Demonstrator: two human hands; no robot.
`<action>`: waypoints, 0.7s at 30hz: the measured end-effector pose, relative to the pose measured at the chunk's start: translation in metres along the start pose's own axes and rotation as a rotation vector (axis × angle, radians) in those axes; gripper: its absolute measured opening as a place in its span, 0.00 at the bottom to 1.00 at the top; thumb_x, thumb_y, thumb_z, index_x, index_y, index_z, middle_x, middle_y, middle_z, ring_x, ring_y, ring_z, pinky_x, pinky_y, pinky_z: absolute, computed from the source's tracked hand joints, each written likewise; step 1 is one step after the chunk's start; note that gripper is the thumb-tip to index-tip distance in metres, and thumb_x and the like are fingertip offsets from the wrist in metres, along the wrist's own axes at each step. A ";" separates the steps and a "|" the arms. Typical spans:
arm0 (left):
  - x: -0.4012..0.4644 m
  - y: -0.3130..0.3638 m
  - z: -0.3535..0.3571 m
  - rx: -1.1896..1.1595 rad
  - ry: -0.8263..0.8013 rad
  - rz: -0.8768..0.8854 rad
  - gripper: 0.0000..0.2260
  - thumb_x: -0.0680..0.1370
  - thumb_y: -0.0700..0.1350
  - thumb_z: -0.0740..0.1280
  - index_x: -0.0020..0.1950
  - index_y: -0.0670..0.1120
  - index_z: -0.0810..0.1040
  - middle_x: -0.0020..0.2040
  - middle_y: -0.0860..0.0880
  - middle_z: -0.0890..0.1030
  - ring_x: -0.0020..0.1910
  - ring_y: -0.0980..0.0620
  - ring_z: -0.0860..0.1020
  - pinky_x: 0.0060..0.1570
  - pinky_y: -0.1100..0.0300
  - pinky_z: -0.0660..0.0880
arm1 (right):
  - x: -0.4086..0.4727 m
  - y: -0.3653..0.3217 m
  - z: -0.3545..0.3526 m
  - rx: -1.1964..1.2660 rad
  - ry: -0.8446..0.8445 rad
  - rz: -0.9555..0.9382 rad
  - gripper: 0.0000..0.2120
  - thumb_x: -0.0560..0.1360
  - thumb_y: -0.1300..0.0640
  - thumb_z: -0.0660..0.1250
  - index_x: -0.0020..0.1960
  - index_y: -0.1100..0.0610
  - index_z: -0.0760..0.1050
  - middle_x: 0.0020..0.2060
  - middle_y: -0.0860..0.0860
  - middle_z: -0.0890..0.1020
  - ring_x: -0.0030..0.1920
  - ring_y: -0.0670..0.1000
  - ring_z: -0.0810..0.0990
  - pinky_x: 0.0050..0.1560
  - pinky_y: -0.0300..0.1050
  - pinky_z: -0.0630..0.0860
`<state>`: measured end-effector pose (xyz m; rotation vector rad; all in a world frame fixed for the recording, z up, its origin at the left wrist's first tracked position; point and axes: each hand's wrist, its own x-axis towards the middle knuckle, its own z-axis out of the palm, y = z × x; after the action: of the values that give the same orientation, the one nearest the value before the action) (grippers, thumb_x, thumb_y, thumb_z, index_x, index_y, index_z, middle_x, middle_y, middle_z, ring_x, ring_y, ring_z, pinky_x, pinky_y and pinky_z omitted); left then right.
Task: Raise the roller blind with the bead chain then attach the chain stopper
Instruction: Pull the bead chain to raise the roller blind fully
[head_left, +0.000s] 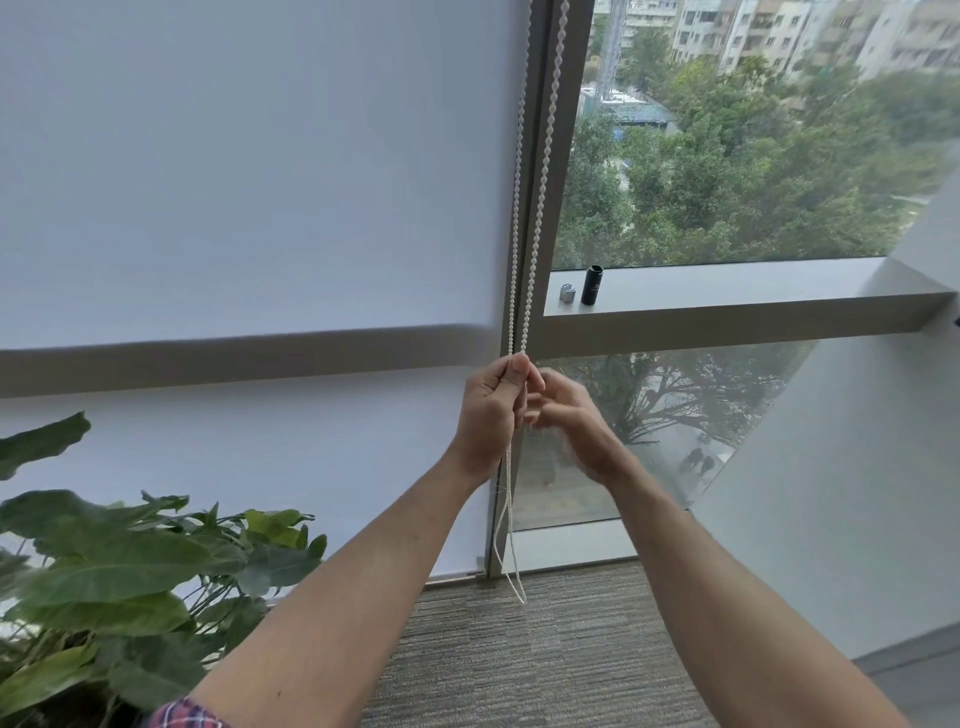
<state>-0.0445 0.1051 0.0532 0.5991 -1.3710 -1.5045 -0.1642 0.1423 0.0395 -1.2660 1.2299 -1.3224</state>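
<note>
A white roller blind (249, 182) covers the left window down to near the floor. The white bead chain (540, 182) hangs in two strands along the grey window post, and its loop (511, 545) dangles to just above the carpet. My left hand (491, 410) is closed around the chain at ledge height, thumb on top. Just right of it, touching the chain, my right hand (569, 415) is blurred with curled fingers. A small silver piece (568, 293), perhaps the chain stopper, stands on the window ledge.
A black cylinder (592, 285) stands on the ledge (727, 291) beside the silver piece. A large leafy plant (119, 571) fills the lower left. A grey carpet (519, 649) lies below. A white wall (857, 467) angles in on the right.
</note>
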 end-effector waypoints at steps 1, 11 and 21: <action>-0.002 -0.001 0.000 -0.007 0.002 -0.008 0.18 0.84 0.42 0.56 0.36 0.43 0.74 0.22 0.56 0.65 0.21 0.58 0.60 0.24 0.64 0.59 | 0.003 -0.009 0.001 0.075 0.020 -0.035 0.17 0.64 0.65 0.62 0.51 0.56 0.79 0.42 0.51 0.83 0.44 0.49 0.80 0.45 0.42 0.75; -0.037 -0.038 0.005 0.066 -0.009 -0.085 0.17 0.84 0.44 0.57 0.37 0.46 0.76 0.24 0.47 0.63 0.22 0.52 0.59 0.25 0.52 0.53 | 0.023 -0.080 0.037 0.215 0.232 -0.355 0.18 0.84 0.52 0.51 0.45 0.58 0.75 0.28 0.47 0.70 0.26 0.45 0.65 0.25 0.39 0.61; -0.058 -0.071 -0.021 0.175 -0.143 -0.277 0.16 0.81 0.48 0.58 0.36 0.49 0.78 0.27 0.50 0.65 0.26 0.54 0.62 0.27 0.61 0.59 | 0.006 -0.025 0.049 0.124 0.386 -0.268 0.19 0.82 0.51 0.55 0.34 0.54 0.70 0.23 0.47 0.66 0.22 0.44 0.61 0.21 0.37 0.58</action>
<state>-0.0262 0.1383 -0.0324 0.8325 -1.5916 -1.6832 -0.1149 0.1356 0.0640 -1.1476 1.2414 -1.8756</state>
